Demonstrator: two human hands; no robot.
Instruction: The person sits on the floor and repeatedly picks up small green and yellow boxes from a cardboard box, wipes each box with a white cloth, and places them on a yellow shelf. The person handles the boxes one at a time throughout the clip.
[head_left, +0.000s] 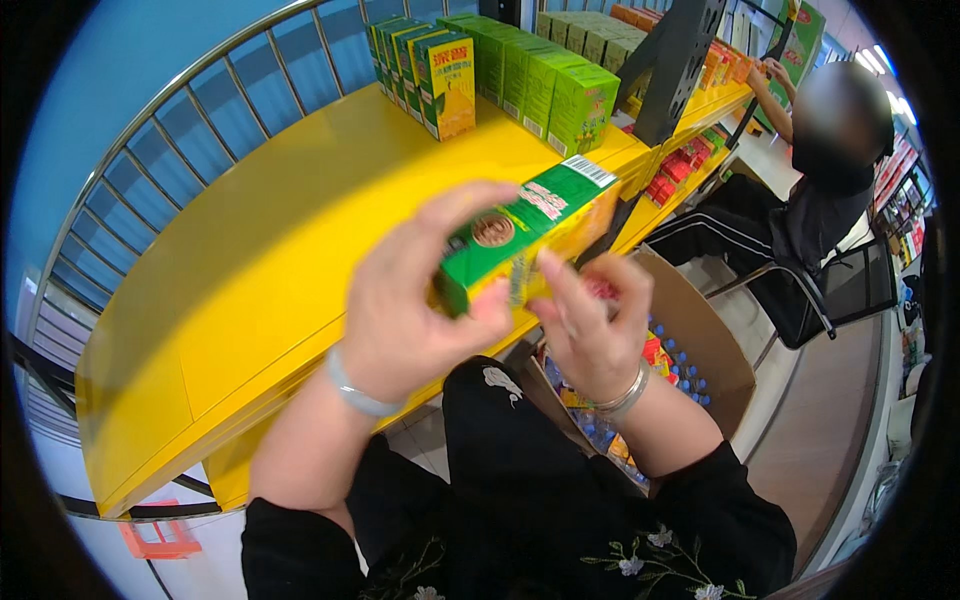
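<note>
My left hand (401, 300) grips one end of a green and yellow drink carton (536, 206), thumb on its near side and fingers over the far edge. The carton is tilted above the yellow shelf (247, 255), its green side with a barcode facing up. My right hand (600, 337) is at the carton's near side, fingers bent and blurred, the index fingertip at or against it. A small red patch shows between the right fingers; I cannot tell whether that hand holds it. Similar cartons (448, 86) stand in a row on the shelf, beside light-green cartons (581, 105).
A metal railing (202, 75) curves behind the shelf. Below my right arm, a cardboard box (697, 322) holds blue-capped bottles and packets. A dark shelf post (679, 75) rises at right. Beyond it, another person (832, 180) sits on a chair (840, 292), reaching toward cartons.
</note>
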